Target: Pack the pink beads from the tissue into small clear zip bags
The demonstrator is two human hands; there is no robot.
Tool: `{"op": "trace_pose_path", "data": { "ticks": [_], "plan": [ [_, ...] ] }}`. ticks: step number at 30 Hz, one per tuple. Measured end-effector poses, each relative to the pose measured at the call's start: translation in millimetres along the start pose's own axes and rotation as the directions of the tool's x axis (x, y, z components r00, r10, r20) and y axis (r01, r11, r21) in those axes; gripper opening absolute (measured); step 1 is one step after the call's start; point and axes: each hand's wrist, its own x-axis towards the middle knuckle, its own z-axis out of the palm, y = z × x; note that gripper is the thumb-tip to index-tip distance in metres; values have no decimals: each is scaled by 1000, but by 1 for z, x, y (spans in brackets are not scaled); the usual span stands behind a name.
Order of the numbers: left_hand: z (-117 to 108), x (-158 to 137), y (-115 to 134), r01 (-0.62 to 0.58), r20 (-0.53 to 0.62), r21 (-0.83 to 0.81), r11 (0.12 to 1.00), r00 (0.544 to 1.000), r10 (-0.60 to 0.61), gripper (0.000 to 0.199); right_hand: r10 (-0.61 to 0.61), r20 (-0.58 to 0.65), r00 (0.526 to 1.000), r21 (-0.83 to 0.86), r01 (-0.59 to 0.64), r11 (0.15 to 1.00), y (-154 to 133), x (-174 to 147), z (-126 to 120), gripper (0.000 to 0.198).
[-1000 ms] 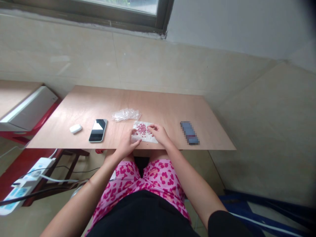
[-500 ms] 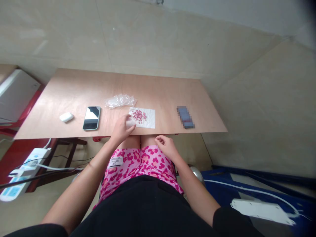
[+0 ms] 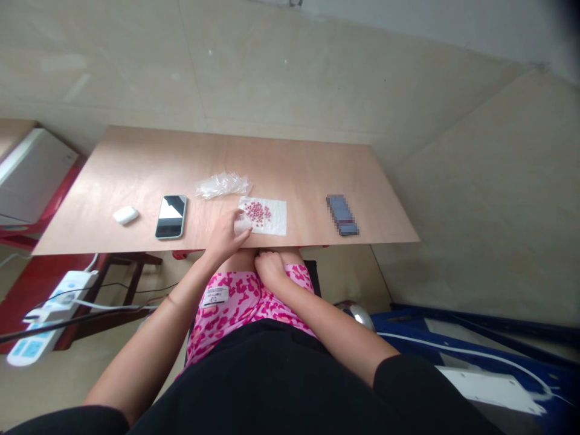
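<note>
At the table's front edge my left hand (image 3: 225,235) is closed, thumb and fingers pinching a small clear plastic bag (image 3: 243,225). The bag touches the left side of a white paper sheet (image 3: 277,222). Many tiny pink-red beads (image 3: 257,212) lie loosely spread over the left half of that sheet. Below the table edge my right hand (image 3: 270,267) rests between my thighs with its fingers curled in. Whatever might be inside those fingers is hidden. Behind the sheet lies a crumpled heap of clear plastic bags (image 3: 224,186).
On the wooden table (image 3: 299,172), a phone (image 3: 171,216) and a white earbud case (image 3: 125,215) lie to the left. A blurred-out dark device (image 3: 342,214) lies to the right. A power strip (image 3: 54,317) with cables hangs at the lower left.
My right hand has moved left and slightly down, from beside the table edge to between my thighs, and its fingers have curled in. My left hand still pinches the bag by the beads.
</note>
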Motion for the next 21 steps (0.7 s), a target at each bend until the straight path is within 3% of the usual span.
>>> {"op": "trace_pose_path", "data": {
  "ticks": [4,7,10,12,14,16,18,21],
  "plan": [
    [-3,2,1,0,6,-6,1000,1000,0,49,22,19,1000,-4,-22,1000,-5,9,-4,37],
    [-4,3,3,-2,0,-12,1000,1000,2,49,-7,6,1000,10,7,1000,4,0,-11,28],
    [-3,0,4,-11,5,-23,1000,1000,11,50,-100,-72,992,214,113,970,21,-19,-23,17],
    [-1,-2,4,-30,18,-38,999,999,31,51,-101,-190,977,485,183,855,32,-29,-35,16],
    [1,-4,6,-56,37,-53,997,998,58,53,8,-306,952,702,220,678,40,-31,-52,20],
    [4,-5,8,-84,61,-66,994,994,88,53,152,-379,913,806,245,539,41,-24,-69,25],
    [6,-7,11,-109,76,-79,991,991,115,54,193,-414,890,825,277,493,39,-11,-83,27],
    [6,-8,14,-132,81,-102,986,987,141,54,66,-427,902,781,332,528,39,6,-96,28]
  ]
}}
